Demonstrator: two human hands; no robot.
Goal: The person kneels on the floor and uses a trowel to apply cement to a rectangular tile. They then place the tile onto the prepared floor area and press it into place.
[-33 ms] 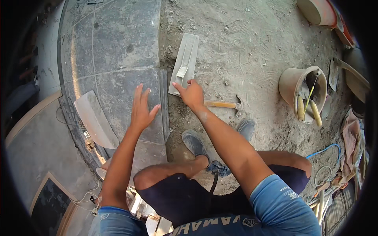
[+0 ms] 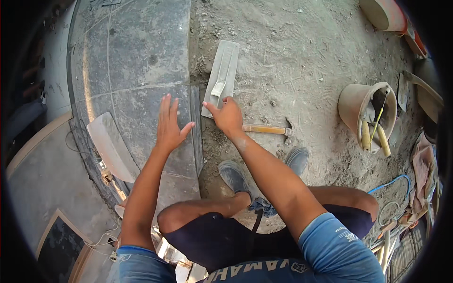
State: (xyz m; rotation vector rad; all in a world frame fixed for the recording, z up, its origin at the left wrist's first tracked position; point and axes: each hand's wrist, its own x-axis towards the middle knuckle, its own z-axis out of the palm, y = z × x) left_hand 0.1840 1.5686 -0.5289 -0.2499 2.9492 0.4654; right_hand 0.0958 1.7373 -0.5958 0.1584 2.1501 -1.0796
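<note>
My left hand (image 2: 171, 126) is spread open, fingers apart, over a dark stone paving slab (image 2: 137, 52), close to a narrow stone strip (image 2: 196, 134) along the slab's right edge. My right hand (image 2: 229, 115) rests on the near end of a grey plastering float (image 2: 222, 70) that lies on the sandy mortar bed (image 2: 292, 52). Its thumb points left; whether the fingers grip the float is hidden. A wooden-handled hammer (image 2: 266, 129) lies just right of that hand.
A tan bucket (image 2: 354, 106) holding tools stands at the right. A pale curved stone piece (image 2: 111, 146) lies at the slab's left edge. My grey shoes (image 2: 233, 174) are on the sand, with a blue hose (image 2: 391, 181) and clutter further right.
</note>
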